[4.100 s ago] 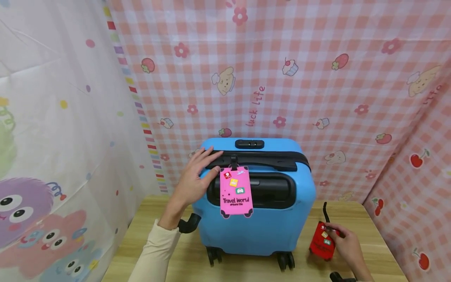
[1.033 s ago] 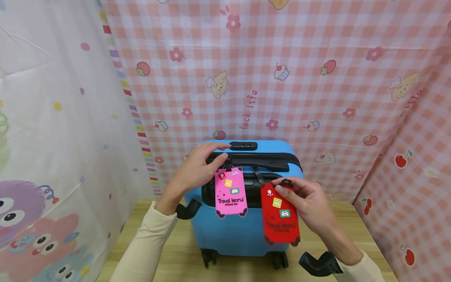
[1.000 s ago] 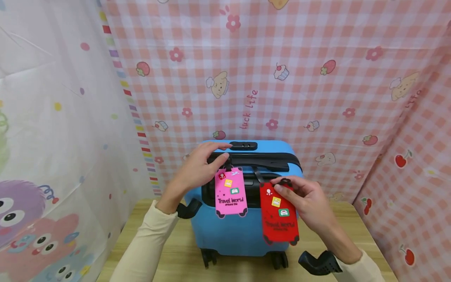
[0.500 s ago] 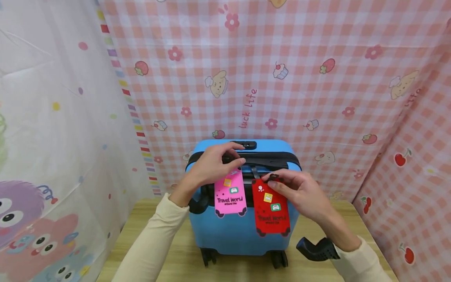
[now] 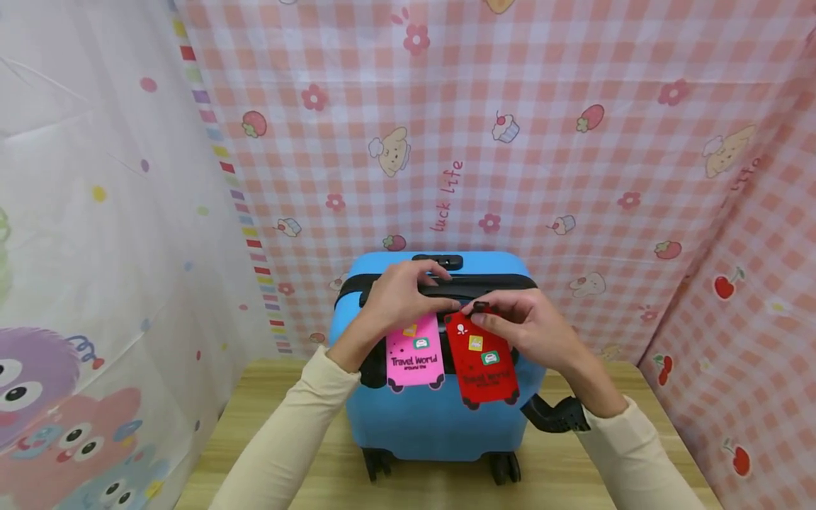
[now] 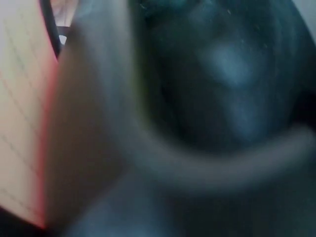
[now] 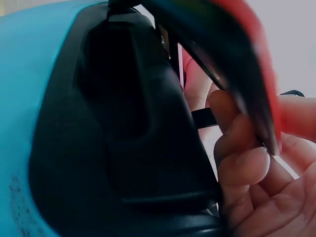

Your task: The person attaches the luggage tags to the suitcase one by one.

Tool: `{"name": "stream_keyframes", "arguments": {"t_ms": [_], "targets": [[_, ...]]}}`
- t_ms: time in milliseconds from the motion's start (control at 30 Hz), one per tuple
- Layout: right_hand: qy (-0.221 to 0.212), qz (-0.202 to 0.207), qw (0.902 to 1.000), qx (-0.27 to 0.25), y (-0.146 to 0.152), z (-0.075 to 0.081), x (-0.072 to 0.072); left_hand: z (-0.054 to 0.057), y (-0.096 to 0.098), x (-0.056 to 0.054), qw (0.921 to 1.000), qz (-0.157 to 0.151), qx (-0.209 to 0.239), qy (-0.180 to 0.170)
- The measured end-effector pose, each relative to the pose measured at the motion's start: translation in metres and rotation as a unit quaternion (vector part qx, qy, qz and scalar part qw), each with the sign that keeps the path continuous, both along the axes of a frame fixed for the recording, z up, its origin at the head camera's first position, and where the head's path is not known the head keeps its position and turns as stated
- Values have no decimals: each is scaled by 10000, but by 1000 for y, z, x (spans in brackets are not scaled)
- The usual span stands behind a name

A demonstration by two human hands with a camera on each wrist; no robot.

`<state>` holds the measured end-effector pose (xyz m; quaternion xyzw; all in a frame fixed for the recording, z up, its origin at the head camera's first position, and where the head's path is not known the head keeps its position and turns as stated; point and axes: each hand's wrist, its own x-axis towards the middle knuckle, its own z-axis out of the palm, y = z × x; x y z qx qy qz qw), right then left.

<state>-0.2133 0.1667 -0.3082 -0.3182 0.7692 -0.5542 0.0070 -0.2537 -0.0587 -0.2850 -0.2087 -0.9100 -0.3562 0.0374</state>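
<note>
A blue hard-shell suitcase (image 5: 440, 425) stands upright on the wooden tabletop, with a pink luggage tag (image 5: 414, 354) hanging at its top handle (image 5: 472, 289). My right hand (image 5: 538, 329) pinches the top of a red luggage tag (image 5: 484, 368) between thumb and fingers, right of the pink one. In the right wrist view, a black strap (image 7: 205, 117) runs between the right hand's fingers and the suitcase. Over the handle reaches my left hand (image 5: 398, 297), thumb and index finger apart, the thumb tip close to the right fingertips. The left wrist view is mostly dark and blurred.
The tabletop (image 5: 255, 425) extends on both sides of the suitcase. A pink checked curtain (image 5: 542, 170) hangs close behind it, and a white patterned curtain (image 5: 95, 234) hangs at the left. Dark wheels (image 5: 506, 467) support the suitcase.
The red tag was picked up from the tabletop on the right and brought against the suitcase front, then leftward and up beside the pink tag. My left hand has shifted right along the handle.
</note>
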Motion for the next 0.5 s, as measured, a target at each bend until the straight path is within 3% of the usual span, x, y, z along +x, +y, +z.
{"name": "stream_keyframes", "arguments": {"t_ms": [200,500], "targets": [[-197,-3,9998,105,-1,1,1,-1,3,1,9998,171,130,-52],[-163,-32,9996,239,-3,2,-1,-1,-1,-1,9967,-309,637,-393]]}}
